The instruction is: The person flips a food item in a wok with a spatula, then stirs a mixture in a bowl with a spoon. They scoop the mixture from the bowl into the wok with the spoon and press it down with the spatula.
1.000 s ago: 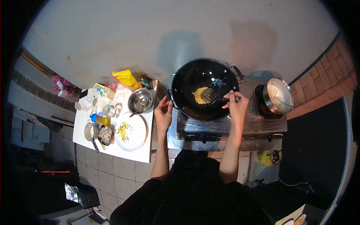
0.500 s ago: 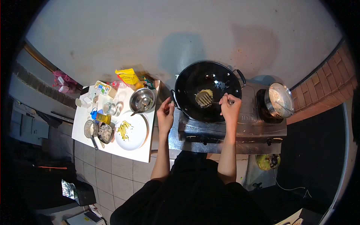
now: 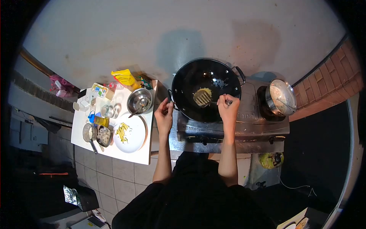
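My right hand (image 3: 229,108) is wrapped round the handle of a slotted spatula (image 3: 202,98). The spatula's head lies over a small pale yellow mass of food (image 3: 208,91) inside the black wok (image 3: 188,82), which sits on the metal stove. At the wok's left handle (image 3: 170,95) is my left hand (image 3: 164,114), with its fingers curled; it seems to pinch the handle's edge. Shiny liquid glints at the bottom of the wok.
A metal pot (image 3: 281,100) stands on the right burner. On the white table (image 3: 144,156) at the left are a plate (image 3: 138,139) with green strips, a steel bowl (image 3: 134,94), a yellow bag (image 3: 124,77) and a blue-capped bottle (image 3: 100,120).
The spatula and my right hand have shifted slightly left within the view. The whole scene has also moved a little left as the camera turned.
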The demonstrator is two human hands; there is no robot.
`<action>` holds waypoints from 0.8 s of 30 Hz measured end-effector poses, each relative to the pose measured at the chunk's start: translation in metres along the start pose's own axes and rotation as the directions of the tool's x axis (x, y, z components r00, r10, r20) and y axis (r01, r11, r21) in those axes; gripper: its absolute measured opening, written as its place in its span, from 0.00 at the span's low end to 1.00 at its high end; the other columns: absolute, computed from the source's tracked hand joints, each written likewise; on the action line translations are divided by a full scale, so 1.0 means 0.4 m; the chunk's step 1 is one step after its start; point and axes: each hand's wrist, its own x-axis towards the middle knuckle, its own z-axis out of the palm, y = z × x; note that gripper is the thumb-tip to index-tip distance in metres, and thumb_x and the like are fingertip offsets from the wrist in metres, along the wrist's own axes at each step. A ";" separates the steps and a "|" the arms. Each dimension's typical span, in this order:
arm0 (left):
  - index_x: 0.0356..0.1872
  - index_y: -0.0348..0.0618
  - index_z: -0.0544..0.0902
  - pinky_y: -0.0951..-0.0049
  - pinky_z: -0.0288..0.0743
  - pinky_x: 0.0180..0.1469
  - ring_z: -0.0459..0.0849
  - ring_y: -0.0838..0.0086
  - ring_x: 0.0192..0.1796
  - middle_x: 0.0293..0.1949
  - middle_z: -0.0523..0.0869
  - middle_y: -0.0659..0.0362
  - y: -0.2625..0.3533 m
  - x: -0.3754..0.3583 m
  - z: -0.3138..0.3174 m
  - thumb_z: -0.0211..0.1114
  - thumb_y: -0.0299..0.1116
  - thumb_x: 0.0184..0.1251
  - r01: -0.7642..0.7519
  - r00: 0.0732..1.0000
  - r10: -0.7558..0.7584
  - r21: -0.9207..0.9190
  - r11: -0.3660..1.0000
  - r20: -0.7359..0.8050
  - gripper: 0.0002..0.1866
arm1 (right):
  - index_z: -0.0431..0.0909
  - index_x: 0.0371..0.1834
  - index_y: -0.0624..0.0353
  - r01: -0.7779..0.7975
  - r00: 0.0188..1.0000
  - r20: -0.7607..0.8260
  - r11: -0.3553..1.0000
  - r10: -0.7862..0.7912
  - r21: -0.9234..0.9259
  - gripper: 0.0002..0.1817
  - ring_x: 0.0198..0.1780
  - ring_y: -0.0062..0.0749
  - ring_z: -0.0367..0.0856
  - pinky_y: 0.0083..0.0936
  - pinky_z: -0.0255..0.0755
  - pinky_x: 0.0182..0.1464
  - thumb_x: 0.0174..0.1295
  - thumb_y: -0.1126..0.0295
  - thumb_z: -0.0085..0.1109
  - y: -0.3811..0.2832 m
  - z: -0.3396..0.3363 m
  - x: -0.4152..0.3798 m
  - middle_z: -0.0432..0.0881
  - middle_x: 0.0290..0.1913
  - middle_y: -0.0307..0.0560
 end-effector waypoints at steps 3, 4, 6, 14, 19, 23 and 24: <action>0.54 0.28 0.75 0.81 0.72 0.43 0.79 0.83 0.36 0.33 0.84 0.61 -0.005 0.005 -0.003 0.63 0.30 0.65 -0.004 1.000 0.004 0.021 1.000 0.007 0.20 | 0.68 0.14 0.72 0.009 1.000 0.011 1.000 -0.009 -0.001 0.14 0.18 0.17 0.59 0.28 0.57 0.23 0.54 0.75 0.54 0.016 -0.003 -0.002 0.64 0.10 0.47; 0.54 0.28 0.75 0.81 0.72 0.43 0.79 0.83 0.36 0.33 0.84 0.61 0.000 0.005 -0.003 0.63 0.30 0.65 -0.008 1.000 0.008 0.024 1.000 0.012 0.20 | 0.68 0.12 0.70 0.069 0.998 -0.001 0.998 -0.069 0.002 0.15 0.17 0.15 0.62 0.23 0.57 0.21 0.56 0.77 0.52 0.023 0.001 0.000 0.67 0.11 0.43; 0.54 0.29 0.75 0.81 0.72 0.43 0.80 0.82 0.37 0.34 0.84 0.59 0.015 0.002 -0.004 0.64 0.31 0.64 -0.043 0.999 0.042 0.074 0.996 0.012 0.20 | 0.68 0.11 0.67 0.125 0.992 -0.027 0.992 -0.125 0.006 0.17 0.16 0.13 0.65 0.18 0.56 0.20 0.58 0.79 0.51 0.029 0.005 -0.002 0.70 0.11 0.38; 0.54 0.29 0.75 0.80 0.73 0.43 0.81 0.80 0.37 0.34 0.85 0.56 0.062 -0.004 0.000 0.65 0.34 0.64 -0.051 0.999 0.049 0.223 0.973 0.017 0.23 | 0.73 0.14 0.67 0.122 0.990 0.079 0.991 -0.118 -0.047 0.17 0.15 0.15 0.68 0.17 0.61 0.17 0.63 0.74 0.53 -0.030 -0.020 -0.012 0.73 0.13 0.40; 0.54 0.28 0.75 0.80 0.73 0.41 0.80 0.80 0.36 0.34 0.85 0.56 0.073 -0.008 -0.001 0.65 0.34 0.64 -0.055 0.998 0.053 0.282 0.958 0.016 0.23 | 0.75 0.20 0.67 0.011 0.997 0.077 0.993 -0.020 0.120 0.16 0.14 0.17 0.72 0.16 0.69 0.15 0.66 0.70 0.52 -0.063 -0.047 -0.004 0.79 0.20 0.41; 0.54 0.27 0.73 0.81 0.73 0.40 0.80 0.81 0.36 0.34 0.85 0.56 0.066 0.000 0.000 0.65 0.32 0.63 -0.051 0.998 0.043 0.249 0.967 0.035 0.22 | 0.76 0.19 0.69 -0.084 0.996 0.041 0.966 0.076 0.244 0.15 0.14 0.22 0.75 0.23 0.64 0.16 0.63 0.72 0.54 -0.101 -0.071 0.001 0.76 0.13 0.46; 0.55 0.27 0.73 0.81 0.72 0.40 0.80 0.81 0.36 0.34 0.85 0.57 0.063 0.002 -0.002 0.65 0.31 0.63 -0.035 0.999 0.028 0.228 0.973 0.037 0.22 | 0.76 0.19 0.69 -0.081 0.997 0.033 0.965 0.075 0.249 0.15 0.14 0.22 0.75 0.23 0.64 0.16 0.63 0.72 0.54 -0.103 -0.073 0.000 0.76 0.13 0.46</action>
